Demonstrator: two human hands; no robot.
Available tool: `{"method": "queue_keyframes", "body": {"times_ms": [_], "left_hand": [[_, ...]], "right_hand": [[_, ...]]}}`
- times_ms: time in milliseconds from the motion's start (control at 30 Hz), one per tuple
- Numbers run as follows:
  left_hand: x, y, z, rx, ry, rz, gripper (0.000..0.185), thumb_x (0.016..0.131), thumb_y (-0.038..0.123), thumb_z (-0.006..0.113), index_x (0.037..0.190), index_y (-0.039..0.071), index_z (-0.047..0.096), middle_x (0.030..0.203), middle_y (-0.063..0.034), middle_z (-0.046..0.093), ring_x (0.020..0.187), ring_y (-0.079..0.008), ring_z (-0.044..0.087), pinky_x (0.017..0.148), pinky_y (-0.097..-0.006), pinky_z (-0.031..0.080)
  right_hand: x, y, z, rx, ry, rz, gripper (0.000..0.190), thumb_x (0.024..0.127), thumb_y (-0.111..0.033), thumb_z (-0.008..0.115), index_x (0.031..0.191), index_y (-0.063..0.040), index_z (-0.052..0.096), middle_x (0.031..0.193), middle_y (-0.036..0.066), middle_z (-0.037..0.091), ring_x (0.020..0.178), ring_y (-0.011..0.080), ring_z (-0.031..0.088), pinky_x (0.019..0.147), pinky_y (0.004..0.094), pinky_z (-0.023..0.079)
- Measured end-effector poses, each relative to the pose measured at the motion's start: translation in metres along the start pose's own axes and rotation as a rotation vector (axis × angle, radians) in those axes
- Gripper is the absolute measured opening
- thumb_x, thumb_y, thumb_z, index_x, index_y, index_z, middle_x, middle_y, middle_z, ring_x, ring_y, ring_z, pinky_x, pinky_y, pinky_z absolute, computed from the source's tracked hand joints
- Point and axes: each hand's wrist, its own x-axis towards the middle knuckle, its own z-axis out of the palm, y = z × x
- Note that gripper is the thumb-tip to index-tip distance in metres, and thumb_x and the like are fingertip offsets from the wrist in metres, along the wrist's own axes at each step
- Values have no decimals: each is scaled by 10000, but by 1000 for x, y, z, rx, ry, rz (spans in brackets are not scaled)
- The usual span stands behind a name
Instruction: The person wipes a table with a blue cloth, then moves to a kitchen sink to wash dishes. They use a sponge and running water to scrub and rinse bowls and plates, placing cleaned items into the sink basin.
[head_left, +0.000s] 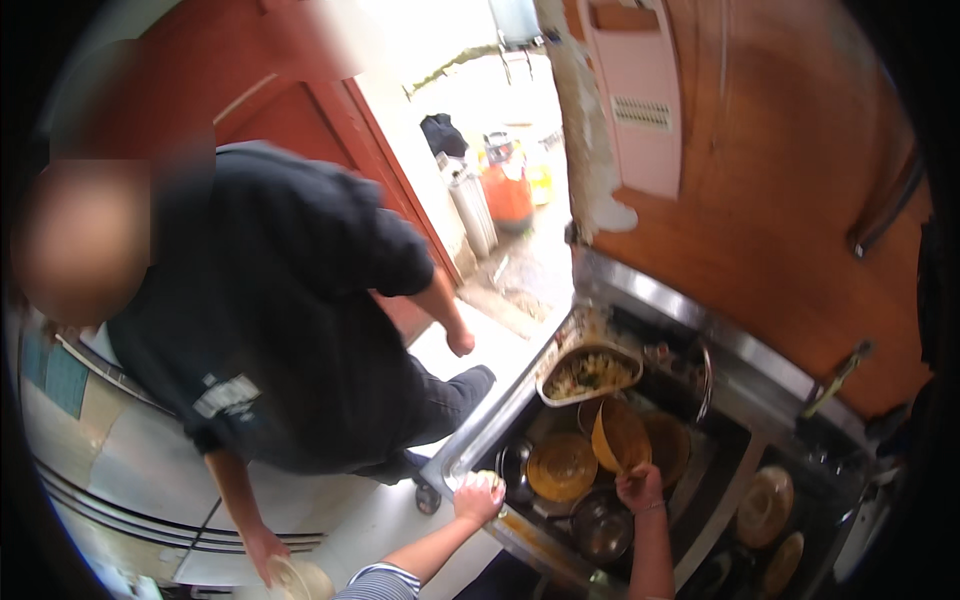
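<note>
My right hand (640, 487) grips the rim of an amber glass bowl (621, 435), tilted on its side over the metal sink. My left hand (478, 497) is at the sink's near left edge, its fingers closed around something pale and yellowish that is mostly hidden, perhaps a sponge. Below the bowl, an amber plate (562, 466) and another amber dish (666, 450) lie in the basin. A dark metal pan or bowl (602, 525) sits nearer me, and a clear glass dish (515, 469) lies by my left hand. A corner strainer (590, 376) holds food scraps.
A curved faucet (705, 382) rises behind the basin. More dishes (765, 506) stand in the right basin past a metal divider (720, 510). At left, a person in a dark shirt (292, 322) stands close to the sink, holding a pale container (300, 579). An open doorway lies beyond.
</note>
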Motion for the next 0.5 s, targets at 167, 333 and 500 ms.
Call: {"method": "queue_keyframes", "body": {"times_ms": [167,333,500], "left_hand": [[0,-1,3,81,-82,-60,246,762,326,610,746,81,606,785,-116,593,773,-303,577,659,-413,473],[2,-2,7,20,2,49,225,765,293,609,815,73,607,816,-114,593,794,-307,566,690,-410,466],[3,0,9,104,-30,-3,196,793,260,582,824,70,619,818,-108,595,818,-307,554,720,-410,451]], "right_hand": [[-27,6,-12,-6,107,-214,278,728,-161,529,945,2,591,820,119,653,624,258,636,464,332,521],[-52,1,-17,-37,-16,-423,499,794,-130,545,1267,-13,438,1193,117,550,1073,255,557,890,414,474],[-64,10,-36,40,-15,-561,404,859,-161,562,1229,-19,483,1151,96,577,1079,240,549,918,392,448]]}}
